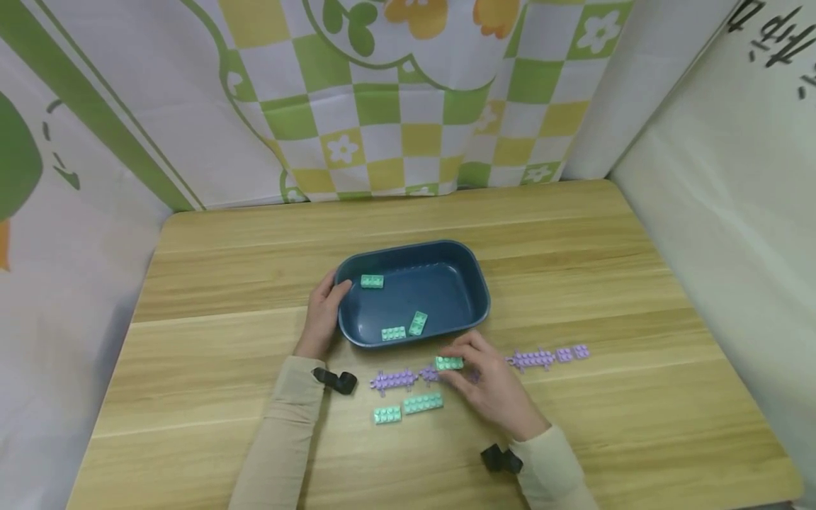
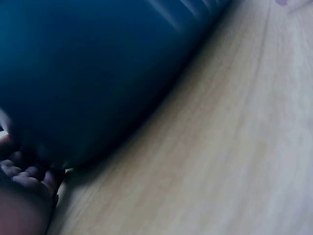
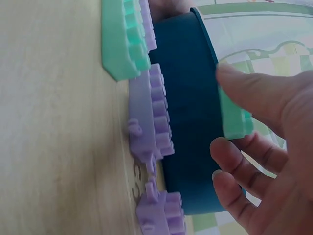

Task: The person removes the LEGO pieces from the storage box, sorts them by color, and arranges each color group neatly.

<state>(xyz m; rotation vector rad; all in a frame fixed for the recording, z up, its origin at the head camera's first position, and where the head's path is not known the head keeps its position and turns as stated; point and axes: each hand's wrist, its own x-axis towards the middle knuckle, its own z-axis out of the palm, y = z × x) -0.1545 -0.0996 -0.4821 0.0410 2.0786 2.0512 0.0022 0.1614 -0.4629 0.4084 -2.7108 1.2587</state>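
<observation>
A dark blue plastic basin (image 1: 440, 290) stands on the table, and my left hand (image 1: 320, 320) grips its left end with the thumb over the rim. Between thumb and fingers, my right hand (image 1: 494, 386) pinches a mint green building block (image 1: 449, 363), held above the table just in front of the basin. The right wrist view shows this green block (image 3: 234, 115) partly covered by the thumb. Below it runs a row of purple blocks (image 1: 393, 380), partly hidden by the right hand. Two more green blocks, a shorter one (image 1: 387, 415) and a longer one (image 1: 423, 403), lie nearer me.
Inside the basin are three green blocks, one at the back left (image 1: 372, 281) and two near the front wall (image 1: 394, 333). The purple row continues rightward with a long block (image 1: 533, 359) and two small ones (image 1: 564, 355). A checkered cloth (image 1: 382, 106) hangs behind the table.
</observation>
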